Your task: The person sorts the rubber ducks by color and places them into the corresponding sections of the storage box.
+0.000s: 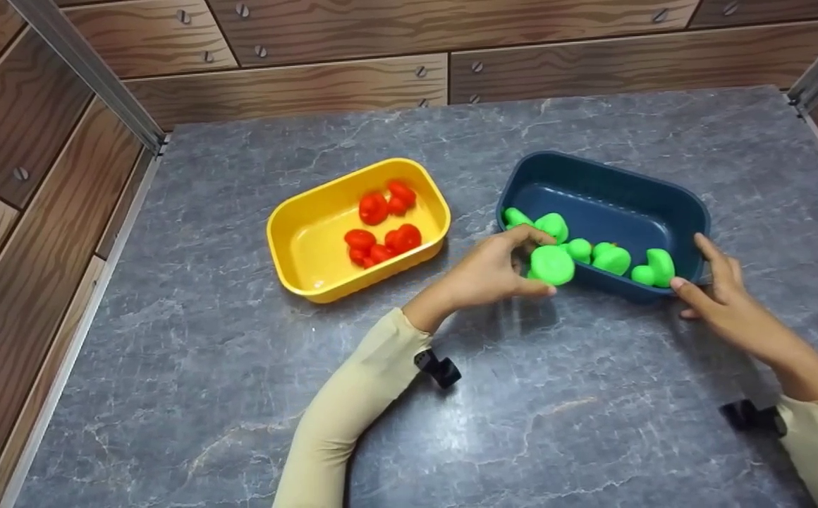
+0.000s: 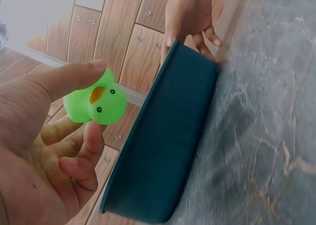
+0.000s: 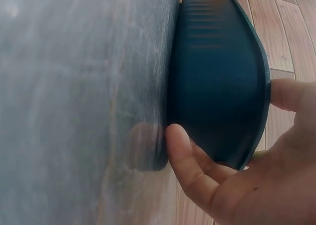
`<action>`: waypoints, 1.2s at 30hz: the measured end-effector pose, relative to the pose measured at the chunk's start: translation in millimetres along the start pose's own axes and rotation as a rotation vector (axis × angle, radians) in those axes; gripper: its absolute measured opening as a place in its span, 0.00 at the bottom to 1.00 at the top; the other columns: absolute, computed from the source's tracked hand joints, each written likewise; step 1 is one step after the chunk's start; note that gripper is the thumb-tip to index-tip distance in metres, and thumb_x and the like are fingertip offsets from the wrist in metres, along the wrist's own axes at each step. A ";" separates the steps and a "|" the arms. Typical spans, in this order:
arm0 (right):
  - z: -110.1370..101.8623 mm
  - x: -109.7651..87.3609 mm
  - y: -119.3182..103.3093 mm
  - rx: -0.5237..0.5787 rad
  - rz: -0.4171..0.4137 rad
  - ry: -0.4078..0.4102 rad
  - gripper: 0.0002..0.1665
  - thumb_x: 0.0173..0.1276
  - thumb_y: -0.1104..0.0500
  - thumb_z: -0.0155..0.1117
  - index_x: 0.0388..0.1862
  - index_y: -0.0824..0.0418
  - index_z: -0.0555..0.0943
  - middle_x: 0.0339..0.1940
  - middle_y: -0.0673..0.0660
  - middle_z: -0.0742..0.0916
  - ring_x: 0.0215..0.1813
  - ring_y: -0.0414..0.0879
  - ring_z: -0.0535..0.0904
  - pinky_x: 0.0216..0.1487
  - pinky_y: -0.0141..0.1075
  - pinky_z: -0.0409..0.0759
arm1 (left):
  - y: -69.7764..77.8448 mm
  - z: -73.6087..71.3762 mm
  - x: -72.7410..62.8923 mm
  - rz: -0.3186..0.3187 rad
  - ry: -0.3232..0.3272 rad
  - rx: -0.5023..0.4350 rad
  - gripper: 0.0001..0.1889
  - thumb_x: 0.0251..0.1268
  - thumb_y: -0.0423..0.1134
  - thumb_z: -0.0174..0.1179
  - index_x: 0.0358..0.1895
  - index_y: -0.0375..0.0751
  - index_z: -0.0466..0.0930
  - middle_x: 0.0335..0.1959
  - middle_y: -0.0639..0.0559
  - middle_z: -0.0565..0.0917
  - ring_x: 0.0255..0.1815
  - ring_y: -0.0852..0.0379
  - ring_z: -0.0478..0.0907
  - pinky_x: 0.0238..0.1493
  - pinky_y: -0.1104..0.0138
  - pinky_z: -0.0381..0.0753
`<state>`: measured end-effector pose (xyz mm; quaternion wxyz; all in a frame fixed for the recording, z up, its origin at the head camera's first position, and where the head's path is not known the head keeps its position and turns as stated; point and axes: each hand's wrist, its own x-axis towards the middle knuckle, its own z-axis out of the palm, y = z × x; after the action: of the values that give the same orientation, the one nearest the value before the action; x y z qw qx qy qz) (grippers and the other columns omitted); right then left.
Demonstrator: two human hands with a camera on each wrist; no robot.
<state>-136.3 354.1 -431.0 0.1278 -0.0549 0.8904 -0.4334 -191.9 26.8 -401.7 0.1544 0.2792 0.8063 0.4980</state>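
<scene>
My left hand pinches a green rubber duck between thumb and fingers, above the front rim of a dark blue bin. In the left wrist view the duck shows its orange beak and black eyes. Several more green ducks lie along the near side inside the bin; the front wall hides part of them. My right hand grips the bin's right end. In the right wrist view, fingers of the right hand lie against the wall and rim of the bin.
A yellow bin holding several red ducks stands left of the blue one on the grey marbled table. Wood-patterned panels border the table at the back and left. Metal posts rise at the back corners.
</scene>
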 end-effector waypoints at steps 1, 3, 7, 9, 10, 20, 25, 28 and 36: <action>-0.1 0.1 -0.2 -0.001 -0.003 -0.001 0.47 0.78 0.54 0.45 0.77 0.62 0.25 0.67 0.83 0.39 0.33 0.24 0.75 0.34 0.19 0.77 | 1.0 1.3 1.3 0.004 0.012 -0.012 0.30 0.47 0.39 0.76 0.57 0.43 0.76 0.37 0.53 0.78 0.29 0.65 0.70 0.32 0.78 0.69; -0.3 -0.1 -0.4 -0.004 -0.008 -0.001 0.47 0.78 0.54 0.45 0.77 0.62 0.25 0.66 0.83 0.40 0.33 0.24 0.75 0.34 0.19 0.77 | 3.0 3.5 3.8 0.007 0.036 -0.022 0.30 0.46 0.39 0.76 0.56 0.45 0.76 0.37 0.54 0.78 0.26 0.66 0.68 0.29 0.78 0.68; -0.7 -1.4 0.0 -0.021 -0.015 -0.003 0.46 0.78 0.55 0.45 0.77 0.62 0.26 0.66 0.82 0.41 0.32 0.25 0.76 0.33 0.20 0.77 | 7.9 7.1 8.2 0.006 0.086 -0.045 0.29 0.47 0.41 0.76 0.55 0.48 0.76 0.39 0.56 0.78 0.23 0.67 0.66 0.26 0.77 0.67; -0.4 -1.9 0.4 -0.025 -0.014 -0.002 0.46 0.78 0.55 0.45 0.77 0.62 0.26 0.66 0.83 0.41 0.32 0.25 0.76 0.33 0.20 0.77 | 10.2 8.8 10.2 0.016 0.118 -0.043 0.29 0.47 0.42 0.76 0.56 0.49 0.76 0.40 0.56 0.79 0.23 0.66 0.67 0.26 0.77 0.67; -0.4 -2.0 0.5 -0.024 -0.012 -0.003 0.46 0.78 0.55 0.45 0.77 0.62 0.26 0.66 0.83 0.41 0.32 0.25 0.76 0.33 0.20 0.77 | 11.3 9.6 11.2 0.024 0.135 -0.041 0.29 0.47 0.43 0.76 0.56 0.49 0.76 0.40 0.56 0.79 0.23 0.66 0.67 0.26 0.77 0.68; -0.8 -1.4 0.7 -0.015 -0.010 0.002 0.47 0.78 0.54 0.45 0.77 0.61 0.26 0.66 0.82 0.40 0.31 0.25 0.76 0.33 0.20 0.78 | 15.1 16.9 21.4 0.064 0.268 0.004 0.30 0.48 0.46 0.75 0.56 0.50 0.75 0.39 0.57 0.79 0.27 0.67 0.68 0.29 0.78 0.68; -1.1 -1.0 0.5 -0.012 -0.005 0.003 0.47 0.78 0.54 0.45 0.77 0.61 0.26 0.66 0.83 0.40 0.32 0.25 0.76 0.33 0.20 0.78 | 12.9 17.5 27.2 0.060 0.292 0.008 0.29 0.49 0.46 0.75 0.56 0.50 0.75 0.40 0.57 0.81 0.27 0.67 0.68 0.29 0.78 0.67; -0.9 -0.9 0.7 -0.008 -0.003 0.002 0.47 0.78 0.54 0.45 0.77 0.62 0.26 0.67 0.83 0.39 0.32 0.25 0.76 0.33 0.20 0.78 | 12.2 17.8 31.5 0.043 0.295 0.007 0.29 0.49 0.47 0.74 0.57 0.51 0.75 0.42 0.59 0.82 0.29 0.67 0.69 0.30 0.78 0.68; -1.0 -0.9 1.1 -0.006 0.002 -0.013 0.47 0.79 0.54 0.44 0.76 0.61 0.25 0.67 0.83 0.38 0.33 0.23 0.75 0.34 0.19 0.77 | 14.3 23.7 42.3 0.029 0.315 0.063 0.30 0.50 0.49 0.74 0.58 0.54 0.74 0.42 0.61 0.81 0.25 0.67 0.68 0.27 0.77 0.66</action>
<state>-135.7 355.7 -431.0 0.1339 -0.0570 0.8909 -0.4302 -208.9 74.3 -398.5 0.0100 0.2140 0.8316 0.5125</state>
